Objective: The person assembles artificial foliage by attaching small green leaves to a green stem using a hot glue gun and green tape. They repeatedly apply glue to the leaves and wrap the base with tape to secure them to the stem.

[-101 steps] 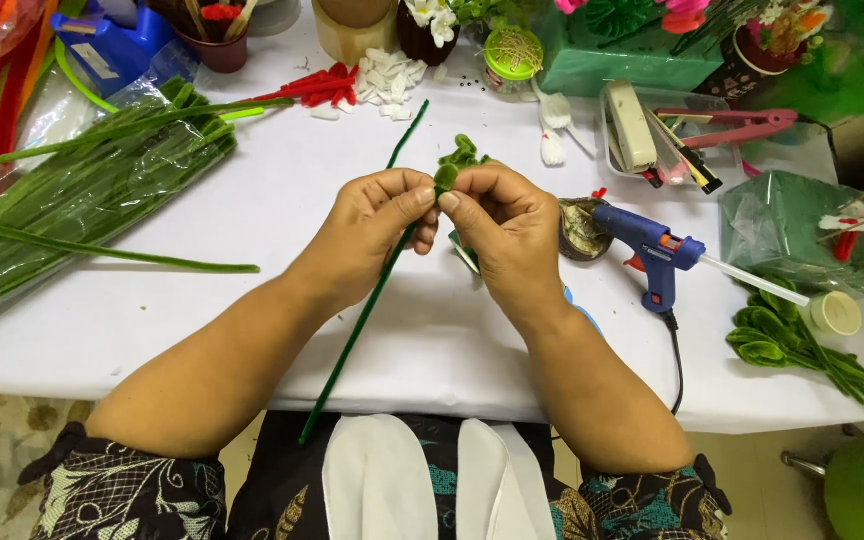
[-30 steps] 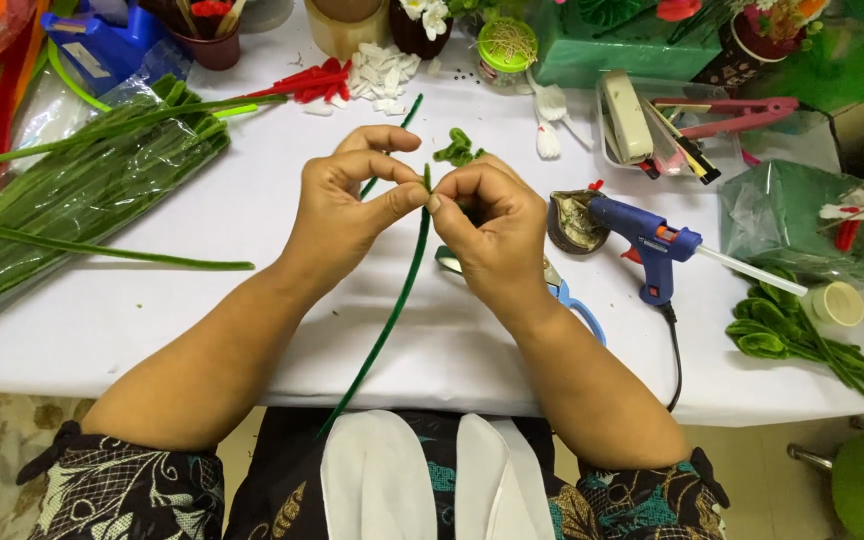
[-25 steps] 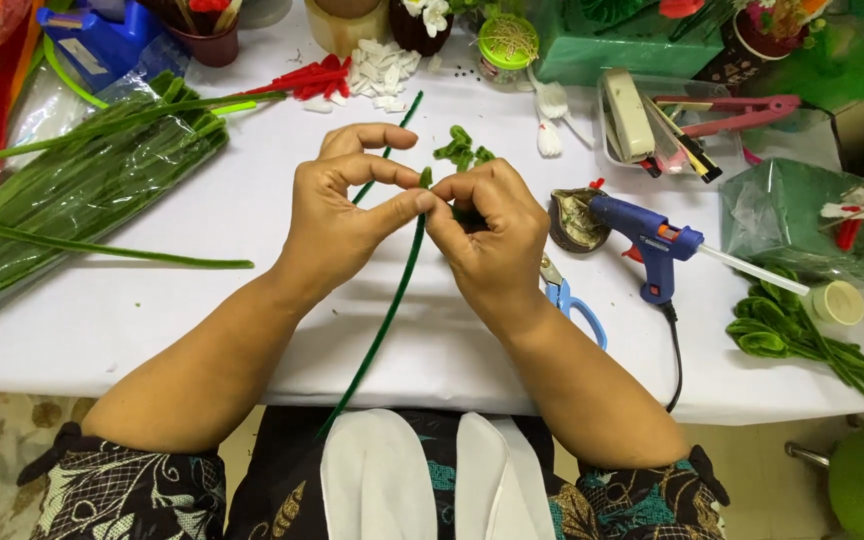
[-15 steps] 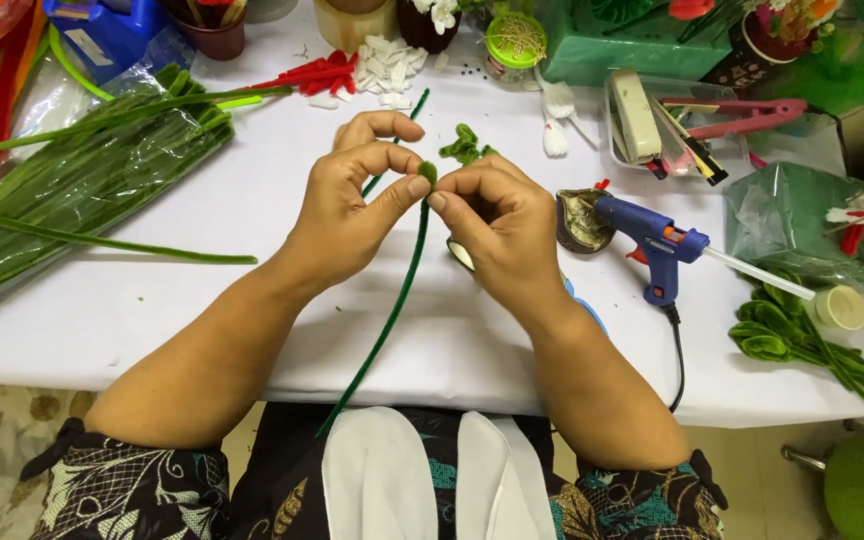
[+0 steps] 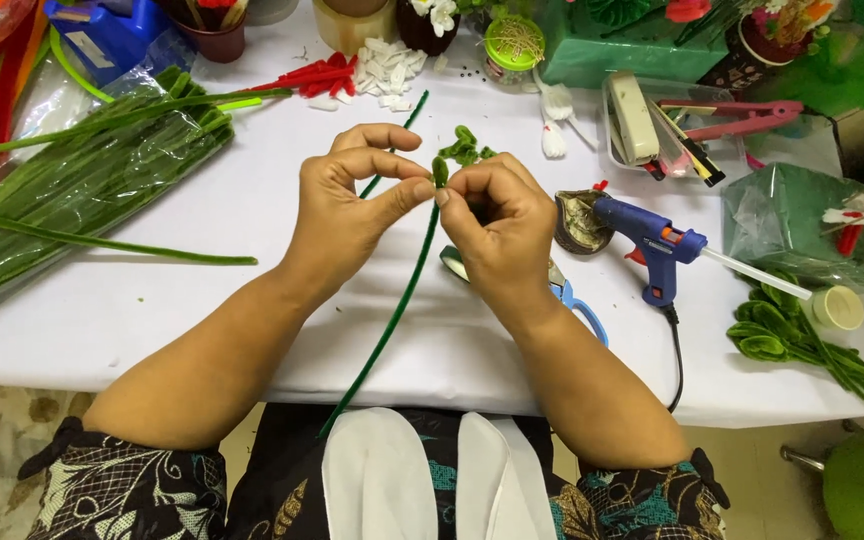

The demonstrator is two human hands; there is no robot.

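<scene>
Above the middle of the white table (image 5: 202, 330), we hold a long green pipe cleaner (image 5: 397, 300) between our two hands; it runs from our lap up and away to our fingertips, and a second length of it shows beyond our left fingers toward the far side of the table. Our left hand (image 5: 347, 215) is nearly closed, thumb pressed against forefinger on the stem where it bends. Our right hand (image 5: 502, 235) is curled just as tightly, pinching the same bend from the other side, so the fingertips of both hands almost touch. A small cluster of green loops (image 5: 464, 148) sits just past our right knuckles. Under our right wrist lie blue-handled scissors (image 5: 567, 295), and a blue glue gun (image 5: 652, 245) rests just beside them to the right. A bundle of green stems (image 5: 82, 190) in clear wrap lies well apart on the left.
</scene>
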